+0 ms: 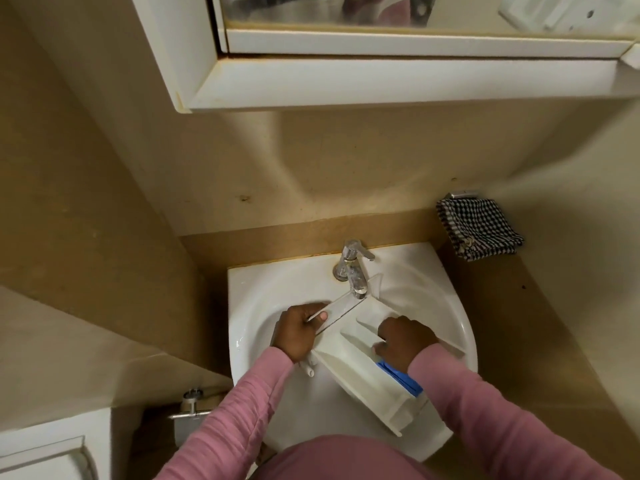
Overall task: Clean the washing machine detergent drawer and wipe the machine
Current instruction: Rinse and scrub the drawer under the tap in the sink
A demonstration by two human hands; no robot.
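The white plastic detergent drawer [360,372] is out of the machine and lies slanted across the white ceramic sink [249,282]. Its far end sits directly under the spout of the chrome tap [353,268], probably so that water can run down through the compartments into the basin. I cannot tell if water is flowing.

The left hand [301,336], in front of the tap and to its left, grips the drawer's edge with the thumb on top; it seems to steady the drawer. The right hand [403,341], in front of the tap and to its right, reaches into a compartment with bent fingers, likely to rub it. I cannot tell if it holds something. A blue plastic insert [398,375] shows just under this wrist.

A black-and-white checked cloth [479,230] hangs on the wall right of the tap, maybe for wiping later.
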